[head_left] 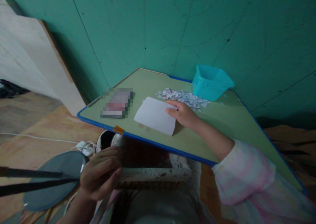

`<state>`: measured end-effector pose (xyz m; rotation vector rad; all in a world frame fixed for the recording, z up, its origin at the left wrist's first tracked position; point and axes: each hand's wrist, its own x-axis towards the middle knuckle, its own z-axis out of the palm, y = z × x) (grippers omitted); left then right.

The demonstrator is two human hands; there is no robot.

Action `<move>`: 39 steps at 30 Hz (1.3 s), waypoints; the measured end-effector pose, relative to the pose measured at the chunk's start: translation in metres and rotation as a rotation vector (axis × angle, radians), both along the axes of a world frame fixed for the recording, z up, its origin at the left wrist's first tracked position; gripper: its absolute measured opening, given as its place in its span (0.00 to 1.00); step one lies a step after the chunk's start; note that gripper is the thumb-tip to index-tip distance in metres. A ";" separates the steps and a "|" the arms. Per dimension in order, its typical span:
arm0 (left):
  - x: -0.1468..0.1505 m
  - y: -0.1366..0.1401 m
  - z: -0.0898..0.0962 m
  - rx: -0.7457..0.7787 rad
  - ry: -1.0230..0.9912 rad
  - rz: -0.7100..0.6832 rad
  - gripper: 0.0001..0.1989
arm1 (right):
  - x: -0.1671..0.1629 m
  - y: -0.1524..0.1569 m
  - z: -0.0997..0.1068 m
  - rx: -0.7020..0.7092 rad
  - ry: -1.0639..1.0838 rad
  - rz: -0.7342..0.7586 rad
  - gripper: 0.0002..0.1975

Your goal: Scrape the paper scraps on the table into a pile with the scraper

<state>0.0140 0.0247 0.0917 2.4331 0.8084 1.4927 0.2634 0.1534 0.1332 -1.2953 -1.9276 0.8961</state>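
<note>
My right hand [181, 112] grips the right edge of a white sheet of paper [155, 114], thumb on top. The sheet is slightly bent and rests over the table near its front edge. Just beyond it lies a loose pile of small cut paper pieces [190, 98]. Away from the table, below its blue front edge, is my left hand [103, 172]. Its fingers are curled in beside a worn white bar [153, 174]; whatever may be inside them is hidden.
A turquoise plastic bin [211, 82] stands at the back right of the pale green table [222, 125]. A pixelated flat item [117, 103] lies on the left. Below are a round grey stool seat [55, 178], a white cable [37, 136] and dark bars [32, 181]. A green wall [158, 29] rises behind.
</note>
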 end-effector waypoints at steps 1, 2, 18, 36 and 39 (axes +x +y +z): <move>0.000 -0.001 0.000 -0.007 -0.002 0.015 0.09 | 0.000 -0.002 -0.001 -0.011 0.008 0.002 0.18; 0.000 -0.002 0.001 -0.015 0.002 0.024 0.08 | 0.000 -0.003 -0.002 -0.022 0.014 -0.001 0.19; -0.002 0.004 0.003 0.065 -0.001 -0.041 0.07 | 0.004 -0.014 -0.007 -0.147 0.064 0.071 0.19; 0.010 -0.007 -0.003 -0.038 -0.131 0.108 0.06 | 0.006 -0.037 0.015 -0.183 0.221 0.209 0.17; 0.005 -0.005 -0.003 -0.044 -0.085 0.008 0.06 | 0.014 -0.033 0.020 -0.179 0.255 0.110 0.18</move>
